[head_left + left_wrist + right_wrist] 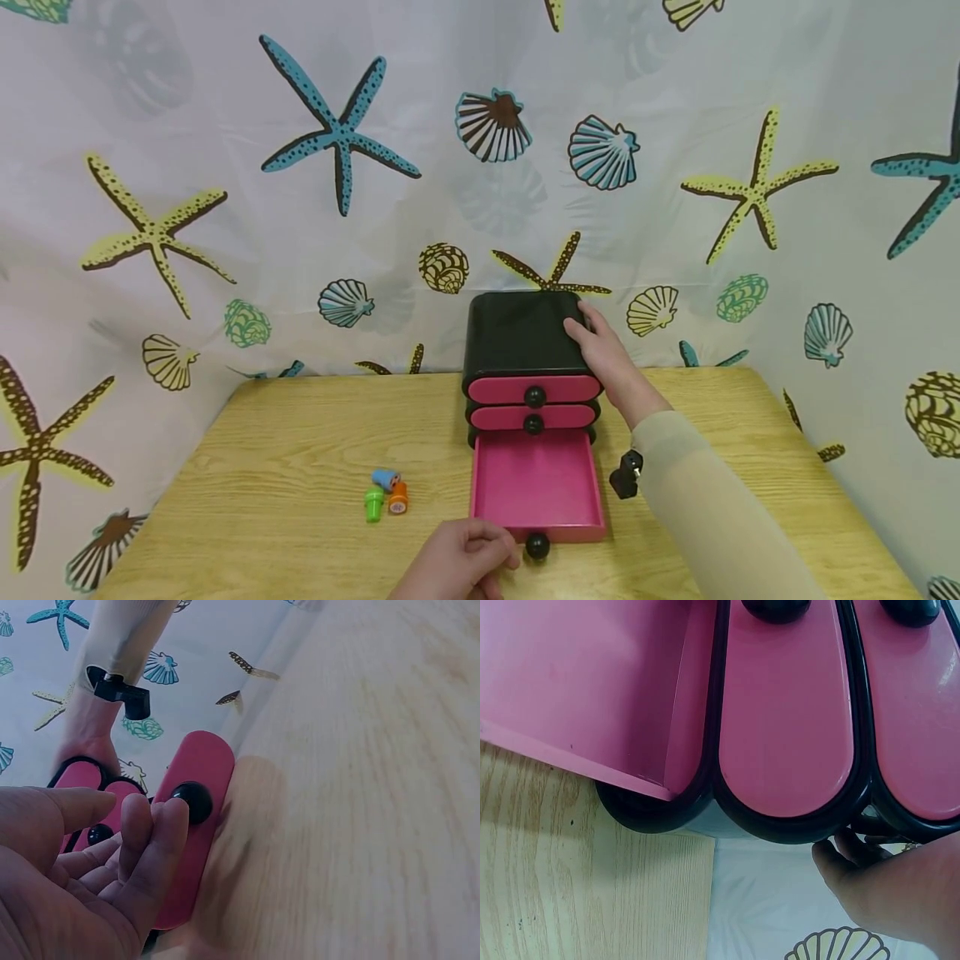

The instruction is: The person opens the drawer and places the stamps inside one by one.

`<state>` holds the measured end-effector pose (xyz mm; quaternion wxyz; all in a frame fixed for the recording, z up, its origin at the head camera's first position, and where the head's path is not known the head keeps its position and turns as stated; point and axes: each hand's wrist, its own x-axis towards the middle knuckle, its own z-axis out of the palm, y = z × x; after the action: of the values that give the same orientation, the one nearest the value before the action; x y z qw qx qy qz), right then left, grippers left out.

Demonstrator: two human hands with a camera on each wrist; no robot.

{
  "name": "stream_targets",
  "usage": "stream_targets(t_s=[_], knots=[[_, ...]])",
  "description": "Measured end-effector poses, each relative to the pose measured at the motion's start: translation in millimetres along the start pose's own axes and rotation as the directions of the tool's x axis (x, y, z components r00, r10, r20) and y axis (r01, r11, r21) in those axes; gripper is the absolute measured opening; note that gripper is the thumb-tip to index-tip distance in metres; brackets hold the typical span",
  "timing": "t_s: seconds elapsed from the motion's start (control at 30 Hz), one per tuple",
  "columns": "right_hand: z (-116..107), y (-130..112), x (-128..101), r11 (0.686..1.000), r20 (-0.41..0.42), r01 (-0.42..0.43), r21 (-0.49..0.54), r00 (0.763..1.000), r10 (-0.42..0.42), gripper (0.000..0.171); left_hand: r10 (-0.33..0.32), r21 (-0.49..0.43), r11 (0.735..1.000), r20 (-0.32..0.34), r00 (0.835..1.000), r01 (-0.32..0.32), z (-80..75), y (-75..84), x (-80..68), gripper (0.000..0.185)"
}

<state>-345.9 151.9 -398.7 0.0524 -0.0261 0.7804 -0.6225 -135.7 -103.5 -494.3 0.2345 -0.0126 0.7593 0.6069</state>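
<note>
At about 8 o'clock of the head view, three small plastic stamp toys lie in a cluster on the pale wood-grain worktop (285, 467): a blue one (386, 478), a green one (374, 503) and an orange one (398, 497), the orange touching or just beside the other two. They sit well apart from the left edge of the open drawer.

At 6 o'clock the left hand (461, 560) rests low on the worktop, fingers loosely curled and holding nothing; the left wrist view shows its fingertips (154, 825) just beside the round black knob (193, 802) of the pulled-out pink bottom drawer (537, 486), close enough that contact cannot be told. The knob stands at the drawer's front, at the 3 o'clock side of the hand.

In the middle stands the small black chest of drawers (517, 333) with three pink fronts, set against the starfish-and-shell patterned curtain (225, 167). The upper two drawers are shut; the bottom one is drawn fully forward and its pink tray shows nothing inside.

At 3 o'clock of the chest, the right hand (611, 358) lies on its top right corner, fingers fairly straight and spread over the edge, pressing rather than gripping. A beige sleeve covers the forearm, which carries a small black device (626, 477) at the wrist.
</note>
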Motion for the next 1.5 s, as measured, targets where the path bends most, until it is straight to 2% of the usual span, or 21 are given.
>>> stream_targets(t_s=[0.17, 0.3, 0.43, 0.57, 0.63, 0.73, 0.83, 0.97, 1.13, 1.3, 1.5], knots=[[0, 1, 0, 1.0, -0.002, 0.0, -0.002, 1.0, 0.0, 0.071, 0.077, -0.034, 0.997, 0.006, 0.997, -0.076, -13.6, 9.9, -4.9, 0.027], [0, 1, -1, 1.0, -0.003, 0.002, -0.001, 1.0, -0.002, 0.071, 0.097, -0.024, 0.995, -0.009, 0.995, -0.097, -26.4, 17.4, -6.6, 0.032], [0, 0, 0, 1.0, -0.004, 0.002, 0.005, 1.0, -0.002, 0.071, 0.097, -0.029, 0.995, -0.056, 0.994, -0.099, -37.4, 24.1, -6.5, 0.039], [0, 0, -1, 1.0, 0.007, 0.009, 0.015, 1.0, -0.009, 0.071, 0.137, -0.039, 0.989, -0.121, 0.983, -0.143, -44.5, 29.4, -6.8, 0.044], [0, 0, -2, 1.0, 0.013, 0.015, 0.023, 1.0, -0.015, 0.071, 0.168, -0.015, 0.985, -0.159, 0.973, -0.173, -46.5, 32.4, -7.0, 0.044], [0, 0, -2, 0.999, 0.017, 0.021, 0.026, 1.0, -0.022, 0.071, 0.217, 0.075, 0.976, -0.22, 0.951, -0.205, -49.9, 34.7, -5.6, 0.041], [0, -1, -2, 1.0, 0.009, 0.017, 0.021, 1.0, -0.017, 0.071, 0.252, 0.179, 0.962, -0.281, 0.926, -0.208, -54.4, 34.1, -3.0, 0.035], [1, -2, -1, 1.0, 0.004, 0.011, 0.015, 1.0, -0.011, 0.071, 0.299, 0.316, 0.93, -0.345, 0.89, -0.19, -61.9, 32.5, 0.0, 0.031], [0, -2, -1, 1.0, 0.005, 0.013, 0.009, 1.0, -0.013, 0.071, 0.36, 0.401, 0.894, -0.378, 0.853, -0.2, -71.2, 31.0, 3.4, 0.029], [0, -2, -2, 1.0, 0.009, 0.014, 0.007, 1.0, -0.014, 0.071, 0.383, 0.46, 0.869, -0.396, 0.835, -0.181, -79.3, 28.8, 6.0, 0.034], [0, -2, -1, 1.0, 0.005, 0.012, 0.009, 1.0, -0.012, 0.071, 0.427, 0.551, 0.82, -0.409, 0.806, -0.155, -86.4, 26.0, 9.3, 0.036]])
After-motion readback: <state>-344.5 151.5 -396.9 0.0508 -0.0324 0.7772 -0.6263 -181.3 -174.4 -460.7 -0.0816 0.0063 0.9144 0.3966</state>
